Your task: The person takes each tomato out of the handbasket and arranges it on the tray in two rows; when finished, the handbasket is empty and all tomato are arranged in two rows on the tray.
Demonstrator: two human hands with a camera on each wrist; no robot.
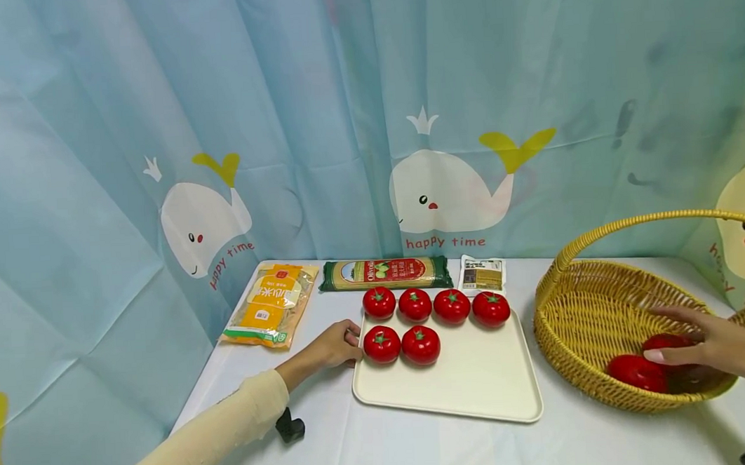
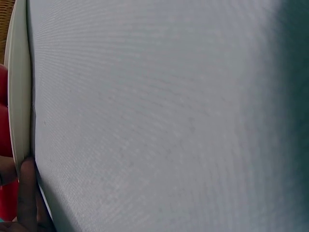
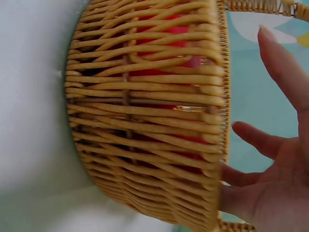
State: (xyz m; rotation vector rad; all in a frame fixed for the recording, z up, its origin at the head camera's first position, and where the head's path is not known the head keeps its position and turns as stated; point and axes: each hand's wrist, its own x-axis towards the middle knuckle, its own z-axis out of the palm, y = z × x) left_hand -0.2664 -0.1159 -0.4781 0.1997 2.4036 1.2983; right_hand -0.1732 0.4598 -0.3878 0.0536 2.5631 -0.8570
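Note:
At its left rim, a cream tray [image 1: 475,388] is pinched by my left hand [image 1: 335,345]; the left wrist view shows fingers [image 2: 27,195] at the outside of the edge. On the tray stand several red tomatoes with green tops, a back row with a tomato [image 1: 452,306] and a front pair with a tomato [image 1: 420,345]. Over the right part of a wicker basket [image 1: 579,306] is my right hand [image 1: 720,346], its fingers spread and reaching past the rim. Beneath it lie red tomatoes [image 1: 635,373], partly hidden by the hand. Whether the fingertips touch them I cannot tell.
Behind the tray lie a green-ended spaghetti pack [image 1: 385,274] and a small white sachet [image 1: 482,275]. An orange-and-clear food bag [image 1: 269,304] is at the back left. The basket's tall handle [image 1: 656,217] arches over it. A patterned curtain [image 1: 341,122] hangs behind the table.

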